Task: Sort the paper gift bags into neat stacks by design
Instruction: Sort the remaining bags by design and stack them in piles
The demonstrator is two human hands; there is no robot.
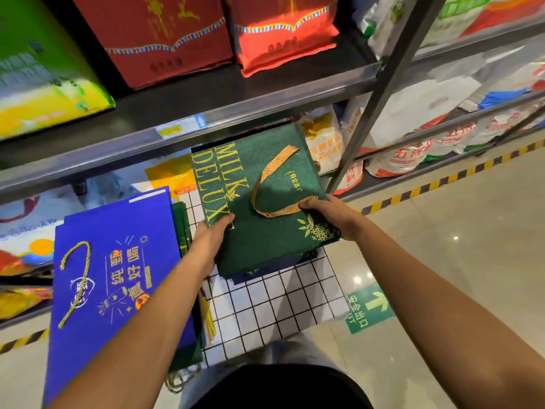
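Green paper filled the middle of our view: we held a flat stack of green bags (259, 214) lettered "MILK DELUXE" in gold, raised a little above a white gridded surface (280, 302) in front of a metal shelf (206, 113). Our left hand (211, 239) had its grip closed on the stack's near left edge, thumb on top across the gold lettering. Our right hand (330, 215) gripped the right edge, its thumb pinning the woven gold handle (271, 184) against the top bag. Dark blue edges showed under the green ones at the near corner. Left of the stack lay a blue bag (118, 278) with a gold cord handle, overhanging the surface's left side, with more green bags tucked beneath it. Red bags (165, 33) stood on the shelf above.
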